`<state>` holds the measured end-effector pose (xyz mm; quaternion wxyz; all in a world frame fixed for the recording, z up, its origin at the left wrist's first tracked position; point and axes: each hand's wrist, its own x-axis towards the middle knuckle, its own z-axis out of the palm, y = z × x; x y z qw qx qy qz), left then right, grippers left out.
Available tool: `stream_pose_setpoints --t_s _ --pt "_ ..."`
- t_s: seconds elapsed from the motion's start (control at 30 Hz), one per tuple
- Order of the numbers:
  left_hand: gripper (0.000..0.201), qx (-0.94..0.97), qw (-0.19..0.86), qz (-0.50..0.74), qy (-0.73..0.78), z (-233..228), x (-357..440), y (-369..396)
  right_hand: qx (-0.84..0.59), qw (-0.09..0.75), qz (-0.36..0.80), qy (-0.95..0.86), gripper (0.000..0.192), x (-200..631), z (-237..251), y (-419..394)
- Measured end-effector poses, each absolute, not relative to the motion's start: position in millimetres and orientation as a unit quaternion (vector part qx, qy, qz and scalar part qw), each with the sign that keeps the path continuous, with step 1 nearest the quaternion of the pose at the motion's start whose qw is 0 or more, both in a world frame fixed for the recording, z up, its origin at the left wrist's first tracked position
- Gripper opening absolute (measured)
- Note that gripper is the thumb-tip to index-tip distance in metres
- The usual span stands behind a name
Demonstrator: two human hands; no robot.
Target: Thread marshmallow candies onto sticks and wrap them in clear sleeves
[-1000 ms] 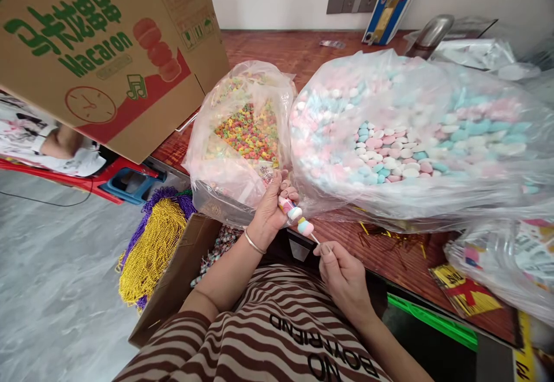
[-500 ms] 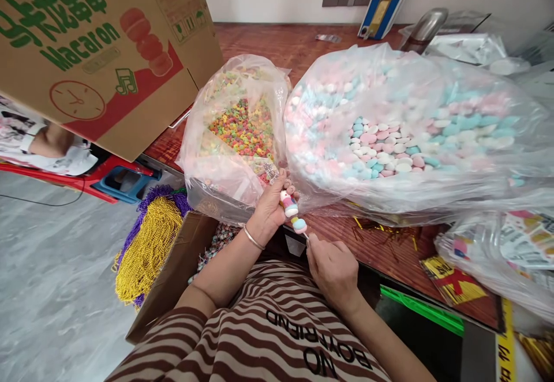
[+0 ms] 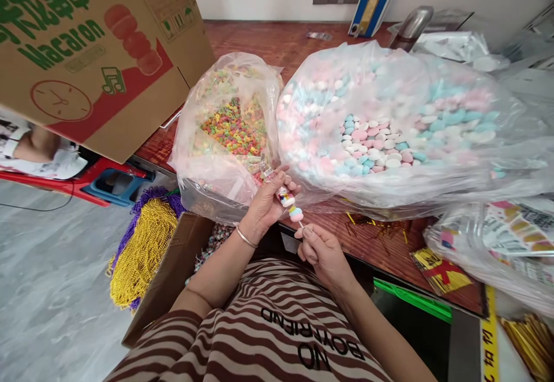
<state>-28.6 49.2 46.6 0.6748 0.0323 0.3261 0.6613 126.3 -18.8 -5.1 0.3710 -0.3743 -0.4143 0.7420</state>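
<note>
Both hands meet just near of the table edge: the left hand point(image 3: 264, 203) is curled around the upper part of a thin skewer threaded with pastel candy pieces point(image 3: 291, 206), while the right hand point(image 3: 322, 252) pinches its lower end. Just beyond lie a clear bag of multicoloured cereal rings point(image 3: 231, 125) on the left and a clear bag of pink, blue and white candies point(image 3: 389, 128) on the right.

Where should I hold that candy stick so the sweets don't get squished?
Probably the bare thin end of the candy stick, pinched from below, as the right hand does. The soft sweets sit higher up, where the left hand steadies them.
</note>
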Motion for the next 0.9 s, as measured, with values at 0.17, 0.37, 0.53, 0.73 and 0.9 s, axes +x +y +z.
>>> stream_pose_setpoints --t_s 0.17,0.37,0.53,0.73,0.9 --pt "0.014 -0.021 0.703 0.623 0.342 56.2 -32.3 55.0 -0.418 0.403 0.337 -0.741 0.018 135.9 -1.6 -12.3" --pt "0.034 -0.018 0.709 0.61 0.354 55.5 -20.0 49.4 -0.366 0.381 -0.018 -0.849 0.012 139.8 -1.5 -8.3" --pt "0.035 0.018 0.699 0.627 0.345 44.7 -5.9 43.0 -0.445 0.395 0.402 -0.696 0.028 131.5 2.2 -17.6" --pt "0.022 0.04 0.637 0.686 0.348 42.1 -24.5 53.7 -0.455 0.392 0.405 -0.689 0.028 135.0 1.3 -14.3" --pt "0.026 0.026 0.614 0.699 0.365 43.7 -16.8 51.7 -0.457 0.389 0.032 -0.799 0.014 134.6 -4.4 -8.3"
